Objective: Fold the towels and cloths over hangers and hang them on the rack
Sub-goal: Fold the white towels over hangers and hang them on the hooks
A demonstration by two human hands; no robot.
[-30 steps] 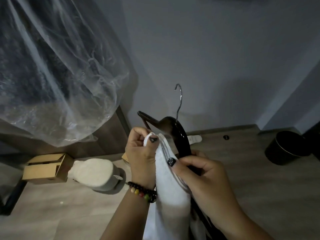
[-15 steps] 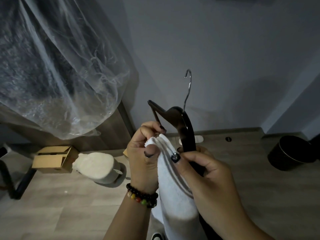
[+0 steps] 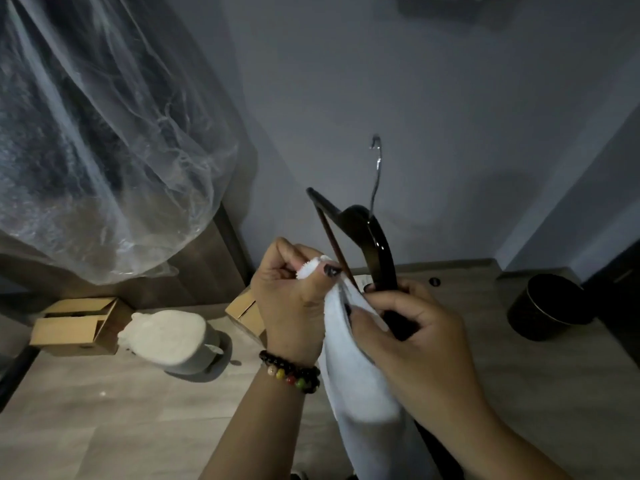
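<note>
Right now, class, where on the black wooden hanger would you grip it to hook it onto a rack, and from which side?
Grip the black wooden hanger on its bare right shoulder, from below; the metal hook points up, staying free.

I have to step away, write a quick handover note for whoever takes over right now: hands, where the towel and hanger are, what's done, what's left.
Left hand: pinches the top edge of the white towel beside the hanger's crossbar.
Right hand: grips the black hanger by its lower arm, hook up, and its thumb presses on the towel.
Done: towel gathered up against the hanger; whether it is already over the bar cannot be told.
Left: settle the towel over the bar, even it out, hang it on the rack, which is not clearly in view.
</note>
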